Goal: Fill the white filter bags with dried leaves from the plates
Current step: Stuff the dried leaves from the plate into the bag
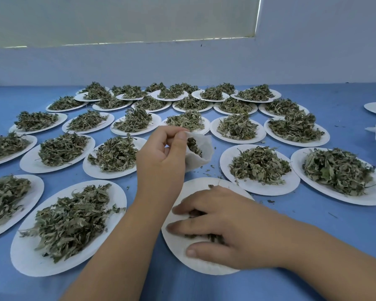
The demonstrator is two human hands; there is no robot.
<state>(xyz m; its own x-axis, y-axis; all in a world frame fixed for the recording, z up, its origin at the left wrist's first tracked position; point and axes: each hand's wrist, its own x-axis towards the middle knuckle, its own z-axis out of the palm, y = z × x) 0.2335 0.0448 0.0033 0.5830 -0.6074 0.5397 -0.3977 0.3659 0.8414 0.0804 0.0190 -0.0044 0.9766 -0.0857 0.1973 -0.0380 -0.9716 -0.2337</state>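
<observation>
While the left hand (161,153) pinches the white filter bag (205,158) open above the blue worktop (313,227), grip clamped on its rim, dried leaves (194,146) inside; right hand (226,218) on the near paper plate (204,265), grip apart, fingers (189,227) spread over few leaves

Across the lower two thirds of the frame, a broad flat table top in smooth mid-blue (345,224), cut off at the left, right and bottom edges; behind it, through the middle band, a plain pale blue-grey painted wall (313,51), meeting the far table edge in a nearly straight line; in the upper left and centre, a pale greenish-white window blind (117,18), drawn down; thin slivers of bright light (257,16) along its right side and lower edge; soft, even lighting, with faint shadows.
</observation>
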